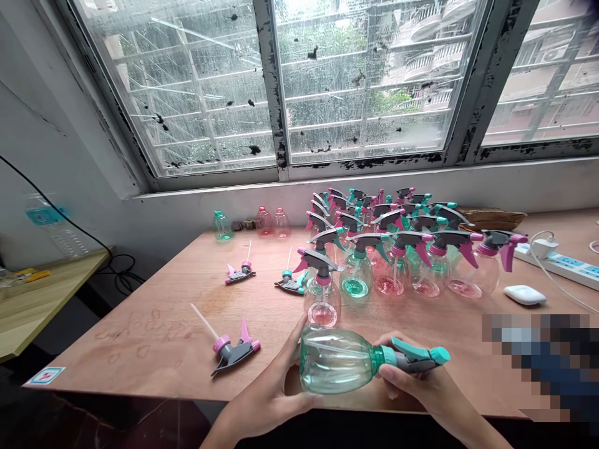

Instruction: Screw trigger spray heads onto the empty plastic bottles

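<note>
I hold a clear teal spray bottle (334,360) lying on its side near the table's front edge. My left hand (269,390) cups the bottle's round base. My right hand (416,383) is closed round its neck and its grey and teal trigger head (416,357). A loose pink and grey trigger head (233,349) with a white dip tube lies on the table to the left of my hands. Just beyond the held bottle stands a pink bottle with a pink and grey head (322,299).
Several assembled pink and teal spray bottles (397,249) crowd the wooden table (154,330). Two more loose trigger heads (239,273) (292,282) lie farther back. Headless bottles (223,226) (272,222) stand by the wall. A power strip (561,265) and white case (524,294) sit right.
</note>
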`<action>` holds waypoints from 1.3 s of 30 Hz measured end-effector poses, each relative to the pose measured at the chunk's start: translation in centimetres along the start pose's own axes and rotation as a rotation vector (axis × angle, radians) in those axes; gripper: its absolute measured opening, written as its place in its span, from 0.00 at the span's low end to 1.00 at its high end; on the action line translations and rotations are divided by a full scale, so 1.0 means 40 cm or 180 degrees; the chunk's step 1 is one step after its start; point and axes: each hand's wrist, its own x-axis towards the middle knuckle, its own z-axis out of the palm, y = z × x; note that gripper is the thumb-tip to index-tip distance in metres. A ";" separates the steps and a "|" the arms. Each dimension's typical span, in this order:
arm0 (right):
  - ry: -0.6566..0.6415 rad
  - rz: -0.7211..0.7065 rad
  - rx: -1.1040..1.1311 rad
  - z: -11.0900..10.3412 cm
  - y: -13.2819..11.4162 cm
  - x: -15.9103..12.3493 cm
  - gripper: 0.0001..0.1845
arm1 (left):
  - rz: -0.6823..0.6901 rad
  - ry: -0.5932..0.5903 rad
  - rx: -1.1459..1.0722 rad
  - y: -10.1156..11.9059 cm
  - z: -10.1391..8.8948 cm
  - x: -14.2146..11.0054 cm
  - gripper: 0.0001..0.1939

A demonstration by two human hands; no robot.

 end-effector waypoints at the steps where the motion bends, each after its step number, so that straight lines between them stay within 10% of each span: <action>1: 0.0004 0.0011 0.0005 0.000 0.000 0.000 0.15 | 0.0020 -0.0006 0.0011 -0.001 0.000 -0.001 0.53; 39: -0.0031 0.0052 0.0101 -0.005 0.023 -0.001 0.14 | 0.0134 -0.0041 -0.0126 -0.014 0.006 -0.001 0.46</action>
